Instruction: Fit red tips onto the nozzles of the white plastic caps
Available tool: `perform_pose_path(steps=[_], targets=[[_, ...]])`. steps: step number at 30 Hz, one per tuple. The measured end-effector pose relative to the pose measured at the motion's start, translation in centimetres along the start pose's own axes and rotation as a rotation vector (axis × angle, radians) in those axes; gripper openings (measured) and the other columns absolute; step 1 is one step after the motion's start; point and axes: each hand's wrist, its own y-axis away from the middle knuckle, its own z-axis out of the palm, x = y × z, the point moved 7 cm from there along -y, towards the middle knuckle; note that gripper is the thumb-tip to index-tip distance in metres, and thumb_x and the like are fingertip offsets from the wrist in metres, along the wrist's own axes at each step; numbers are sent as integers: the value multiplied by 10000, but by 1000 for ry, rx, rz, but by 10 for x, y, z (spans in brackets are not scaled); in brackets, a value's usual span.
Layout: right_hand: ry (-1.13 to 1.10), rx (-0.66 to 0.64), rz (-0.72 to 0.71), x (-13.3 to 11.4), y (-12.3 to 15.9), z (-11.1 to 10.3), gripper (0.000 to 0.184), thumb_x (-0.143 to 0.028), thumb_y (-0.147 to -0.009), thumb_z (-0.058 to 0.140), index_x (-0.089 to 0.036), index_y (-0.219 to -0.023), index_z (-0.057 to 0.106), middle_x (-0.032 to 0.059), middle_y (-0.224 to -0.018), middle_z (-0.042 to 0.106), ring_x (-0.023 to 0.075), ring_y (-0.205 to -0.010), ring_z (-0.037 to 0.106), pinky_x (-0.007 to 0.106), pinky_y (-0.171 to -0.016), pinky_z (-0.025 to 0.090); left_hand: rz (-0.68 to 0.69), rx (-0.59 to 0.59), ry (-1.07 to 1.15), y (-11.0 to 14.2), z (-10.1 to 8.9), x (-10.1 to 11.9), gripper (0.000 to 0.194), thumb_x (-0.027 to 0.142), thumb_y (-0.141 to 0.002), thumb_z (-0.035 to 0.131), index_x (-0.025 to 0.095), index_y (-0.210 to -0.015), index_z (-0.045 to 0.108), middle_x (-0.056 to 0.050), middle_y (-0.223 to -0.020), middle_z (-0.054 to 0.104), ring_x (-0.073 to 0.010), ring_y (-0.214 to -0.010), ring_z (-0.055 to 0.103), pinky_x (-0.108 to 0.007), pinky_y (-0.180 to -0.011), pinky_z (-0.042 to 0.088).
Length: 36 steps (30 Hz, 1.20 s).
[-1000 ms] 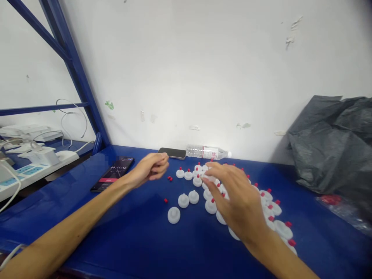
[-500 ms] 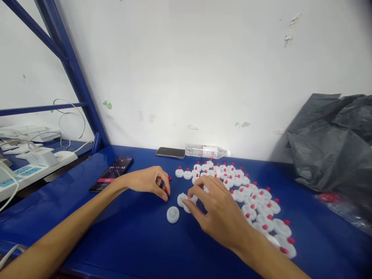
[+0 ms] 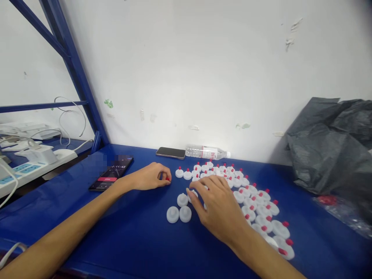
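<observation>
My left hand [image 3: 152,177] is closed over the blue table, its fingertips pinched around a small red cap [image 3: 167,179]. Most of that cap is hidden by the fingers. My right hand [image 3: 217,203] hovers with thumb and index finger slightly apart and nothing visible between them. Just under its thumb is a round white lid with a nozzle [image 3: 192,197], partly covered. Beside it, three more white lids without red tips stand close together, one of them a nozzle lid [image 3: 173,214] at the front left. Several white lids with red tips [image 3: 264,223] spread behind and right of my right hand.
A clear plastic bottle [image 3: 207,152] lies by the wall beside a dark phone [image 3: 170,152]. Another phone [image 3: 112,174] with a timer lies left. A dark plastic bag [image 3: 328,143] stands at the right; a power strip [image 3: 26,170] and cables are at far left.
My left hand has moved back, away from me, to the red cap. My right hand has shifted slightly right and its fingertips have left the front white lids, which now show fully.
</observation>
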Motion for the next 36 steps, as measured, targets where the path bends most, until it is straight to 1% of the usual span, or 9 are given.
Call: perform_pose_path(steps=[3, 6, 13, 17, 22, 25, 28, 31, 36], targets=[[94, -50, 81, 9, -1, 6, 318, -352, -1008, 456, -208, -1182, 680, 112, -1104, 701, 301, -1094, 593, 496, -998, 415, 8, 2, 9, 0, 2, 0, 188, 336, -857, 602, 189, -890, 713, 13, -704, 627, -121, -603, 532, -226, -563, 377], [151, -120, 91, 11, 0, 17, 383, -390, -1014, 441, -210, -1277, 653, 139, -1211, 693, 329, -1199, 570, 546, -1050, 401, 12, 16, 16, -1, 3, -1, 173, 332, -856, 607, 190, -886, 700, 21, -685, 609, -118, -599, 531, -223, -557, 371], [231, -150, 35, 10, 1, 32, 464, -450, -1033, 357, -226, -1323, 640, 121, -1336, 657, 341, -1348, 493, 603, -1140, 325, 21, 34, 24, -1, 4, -2, 204, 344, -853, 627, 188, -959, 703, 32, -686, 597, -106, -585, 537, -205, -541, 370], [256, -148, 16, 13, 2, 34, 479, -443, -1036, 348, -184, -1313, 642, 119, -1342, 655, 350, -1370, 470, 618, -1139, 330, 35, 57, 25, -1, 0, 3, 220, 360, -887, 590, 172, -913, 701, 35, -658, 597, -97, -564, 513, -199, -531, 362], [216, -22, -39, 12, -3, 22, 365, -347, -1005, 464, -174, -1274, 640, 105, -1270, 695, 324, -1300, 543, 605, -1131, 359, 37, 220, -11, 2, -18, 11, 326, 385, -970, 461, 158, -826, 647, 44, -610, 532, -96, -560, 436, -220, -541, 315], [143, 64, -64, 12, -7, 11, 265, -236, -965, 523, -190, -1196, 645, 96, -1188, 707, 287, -1134, 645, 524, -1027, 495, 53, 317, -32, 7, -21, 22, 317, 375, -988, 426, 169, -835, 612, 43, -651, 536, -101, -584, 435, -233, -573, 320], [91, 75, -100, 9, -9, 5, 275, -118, -947, 489, -227, -1160, 625, 86, -1215, 684, 243, -1001, 690, 403, -872, 592, 116, 369, -60, 13, -14, 38, 277, 361, -1000, 410, 192, -913, 611, 46, -673, 558, -111, -611, 481, -244, -622, 349], [12, 41, -190, -2, -10, 2, 301, -53, -939, 471, -250, -1127, 598, 63, -1190, 696, 219, -1058, 674, 351, -919, 585, 245, 408, -143, 20, -4, 58, 205, 359, -989, 451, 222, -1068, 582, 51, -695, 582, -128, -642, 546, -259, -654, 368], [-189, 79, -221, -17, -9, -8, 226, -84, -933, 511, -274, -1049, 557, 43, -993, 711, 210, -939, 686, 359, -843, 613, 309, 347, -238, 23, 9, 74, 135, 311, -1002, 423, 226, -951, 515, 35, -764, 617, -140, -652, 572, -283, -626, 345]])
